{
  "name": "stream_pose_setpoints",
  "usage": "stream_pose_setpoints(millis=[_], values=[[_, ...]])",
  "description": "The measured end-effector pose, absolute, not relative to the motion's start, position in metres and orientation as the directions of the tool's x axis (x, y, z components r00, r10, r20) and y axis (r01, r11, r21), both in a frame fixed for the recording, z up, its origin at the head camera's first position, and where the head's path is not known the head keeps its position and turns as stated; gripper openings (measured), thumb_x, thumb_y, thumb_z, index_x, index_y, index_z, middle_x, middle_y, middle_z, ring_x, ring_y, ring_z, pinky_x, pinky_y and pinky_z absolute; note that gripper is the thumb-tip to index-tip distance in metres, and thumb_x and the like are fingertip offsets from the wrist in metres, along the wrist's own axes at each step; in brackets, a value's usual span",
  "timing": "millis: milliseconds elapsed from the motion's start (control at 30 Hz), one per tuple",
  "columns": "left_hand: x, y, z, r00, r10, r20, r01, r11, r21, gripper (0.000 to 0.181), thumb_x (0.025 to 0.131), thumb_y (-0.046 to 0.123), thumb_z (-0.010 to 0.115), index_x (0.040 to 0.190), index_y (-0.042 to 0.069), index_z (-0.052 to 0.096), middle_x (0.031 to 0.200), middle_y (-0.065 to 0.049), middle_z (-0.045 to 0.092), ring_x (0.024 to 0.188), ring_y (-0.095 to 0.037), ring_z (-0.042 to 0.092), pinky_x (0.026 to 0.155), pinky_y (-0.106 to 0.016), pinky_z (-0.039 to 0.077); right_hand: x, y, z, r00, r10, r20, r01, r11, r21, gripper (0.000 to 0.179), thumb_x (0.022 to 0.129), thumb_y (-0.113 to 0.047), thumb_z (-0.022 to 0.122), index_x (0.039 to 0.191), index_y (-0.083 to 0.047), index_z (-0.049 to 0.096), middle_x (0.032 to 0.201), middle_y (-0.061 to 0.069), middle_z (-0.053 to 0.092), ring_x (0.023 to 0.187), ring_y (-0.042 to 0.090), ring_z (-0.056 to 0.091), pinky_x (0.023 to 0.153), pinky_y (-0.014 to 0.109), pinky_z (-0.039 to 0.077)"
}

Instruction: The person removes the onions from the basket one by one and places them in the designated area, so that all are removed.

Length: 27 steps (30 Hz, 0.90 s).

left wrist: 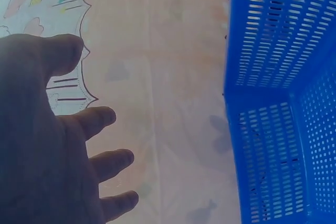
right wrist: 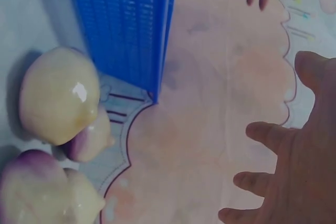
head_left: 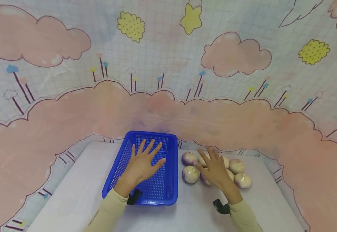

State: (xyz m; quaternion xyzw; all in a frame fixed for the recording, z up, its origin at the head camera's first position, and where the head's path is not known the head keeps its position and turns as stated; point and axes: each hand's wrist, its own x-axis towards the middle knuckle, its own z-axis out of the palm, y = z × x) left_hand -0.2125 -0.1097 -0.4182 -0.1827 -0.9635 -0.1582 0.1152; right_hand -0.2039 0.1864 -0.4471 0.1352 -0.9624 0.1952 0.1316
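My left hand (head_left: 140, 166) hovers over the blue plastic basket (head_left: 172, 193), fingers spread and nothing in its grasp. Above a cluster of turnips my right hand (head_left: 215, 169) is likewise spread and holds nothing. These turnips are round, cream-white with purple patches; one turnip (head_left: 190, 174) lies at the near left of the cluster, another turnip (head_left: 243, 180) at the near right. The right hand hides part of several of them. In the right wrist view a turnip (right wrist: 60, 95) sits beside the basket (right wrist: 121, 24), apart from the right hand (right wrist: 299, 161).
A white table (head_left: 197, 212) carries the basket and the turnips. Behind it hangs a cloth (head_left: 162, 112) printed with clouds and stars. Dark green straps (head_left: 222, 207) show at both wrists.
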Motion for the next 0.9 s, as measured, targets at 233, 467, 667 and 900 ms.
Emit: stream_pose_setpoints(millis=[233,467,667,900], values=[[-0.225,-0.105,-0.422,-0.904,0.317,0.286,0.390,0.887,0.247,0.068,0.088,0.070,0.029,0.147,0.035,0.024,0.156,-0.006,0.023,0.146,-0.037,0.008,0.109,-0.070,-0.002,-0.212,0.174,-0.439,-0.915,-0.231,0.330,-0.336,0.891,-0.307,0.062,0.091,-0.053,0.046,0.146,-0.028,0.031,0.158,0.012,0.013,0.144,0.043,0.007,0.106,0.073,0.007],[-0.231,-0.105,-0.426,-0.916,0.306,0.258,0.372,0.889,0.268,0.068,0.089,0.068,0.031,0.147,0.034,0.024,0.156,-0.006,0.022,0.146,-0.037,0.008,0.109,-0.070,-0.002,-0.218,0.166,-0.436,-0.916,-0.246,0.316,-0.333,0.907,-0.259,0.064,0.091,-0.059,0.040,0.147,-0.030,0.027,0.159,0.008,0.011,0.144,0.042,0.007,0.108,0.071,0.008],[-0.231,-0.107,-0.426,-0.918,0.304,0.254,0.367,0.894,0.258,0.068,0.088,0.070,0.030,0.147,0.035,0.023,0.157,-0.005,0.021,0.146,-0.037,0.007,0.110,-0.069,-0.004,-0.220,0.158,-0.434,-0.918,-0.236,0.317,-0.324,0.910,-0.259,0.065,0.090,-0.061,0.041,0.147,-0.032,0.028,0.159,0.009,0.011,0.145,0.041,0.007,0.106,0.073,0.008],[-0.232,-0.111,-0.425,-0.921,0.315,0.232,0.367,0.899,0.239,0.071,0.087,0.072,0.030,0.147,0.035,0.022,0.157,-0.005,0.021,0.146,-0.037,0.005,0.110,-0.068,-0.006,-0.223,0.152,-0.434,-0.931,-0.230,0.283,-0.303,0.919,-0.250,0.069,0.088,-0.068,0.035,0.147,-0.032,0.025,0.159,0.006,0.006,0.146,0.039,0.001,0.107,0.073,0.003]])
